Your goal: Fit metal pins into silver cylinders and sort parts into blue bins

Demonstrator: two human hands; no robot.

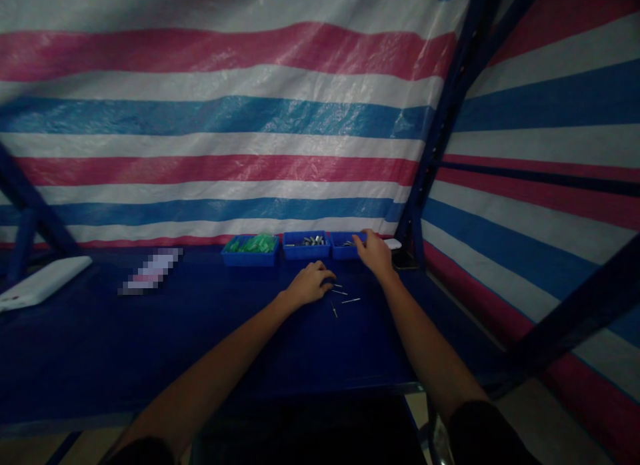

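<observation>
My left hand [311, 283] rests low over the blue table [200, 345], its fingers bent with a gap between thumb and forefinger. Just past its fingertips lies a thin metal pin [339, 285]; whether they touch it is unclear. Several more such pins lie loose close by, among them a pin [351, 300] and a pin [334, 309]. My right hand [376, 253] is at the right-hand blue tray [343, 253], fingers curled down over its right end. Thin metal pieces [349, 243] show in that tray. What the right fingertips hold, if anything, is hidden.
The middle blue tray [306, 253] holds short metal cylinders. Left of it, another blue tray [250, 259] contains green plastic pieces. A white object [393, 243] and a dark flat object [404, 260] sit behind my right hand. Farther left lie a pixelated item [153, 270] and a white case [45, 281].
</observation>
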